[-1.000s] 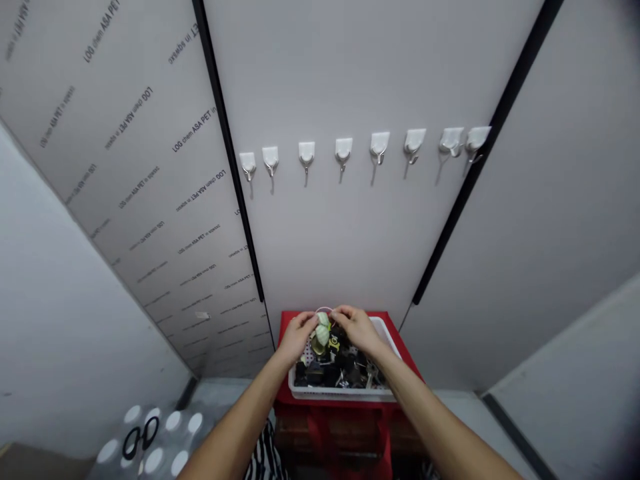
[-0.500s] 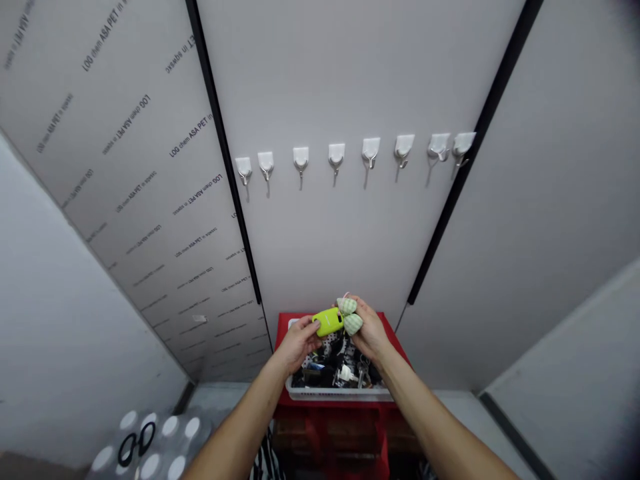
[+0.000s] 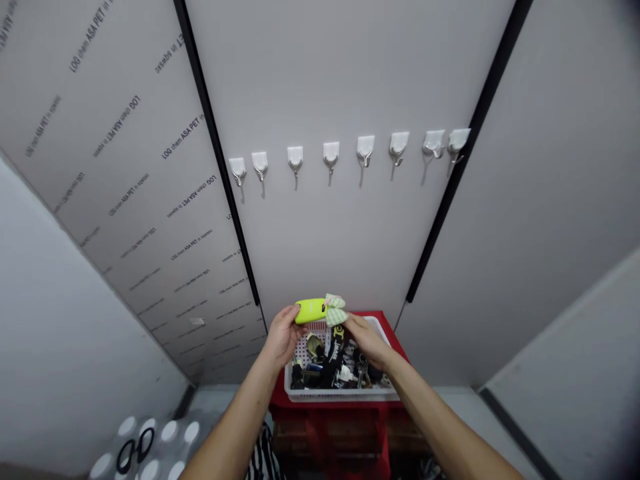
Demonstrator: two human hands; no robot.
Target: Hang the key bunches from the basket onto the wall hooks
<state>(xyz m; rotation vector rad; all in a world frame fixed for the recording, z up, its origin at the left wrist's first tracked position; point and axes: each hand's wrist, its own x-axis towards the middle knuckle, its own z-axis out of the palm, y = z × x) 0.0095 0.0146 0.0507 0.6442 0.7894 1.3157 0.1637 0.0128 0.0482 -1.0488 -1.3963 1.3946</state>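
Left forearm (image 3: 235,407) and right forearm (image 3: 440,415) bare, reaching forward, converging. Left grip (image 3: 281,337) pinched, thumb (image 3: 294,311) toward the right. Right grip (image 3: 369,340) apart from it, fingers angled inward.

Kinda dim, greyish light, looks like it's from above: white square-backed wall hooks with metal prongs (image 3: 331,151) throw faint shadows downward. Wide-angle edges stretch; top-right corner's dark.

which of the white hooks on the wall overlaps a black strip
The rightmost hook of the row: its right edge overlaps the right-hand black strip. The other seven hooks sit wholly on the grey panel between the two strips.
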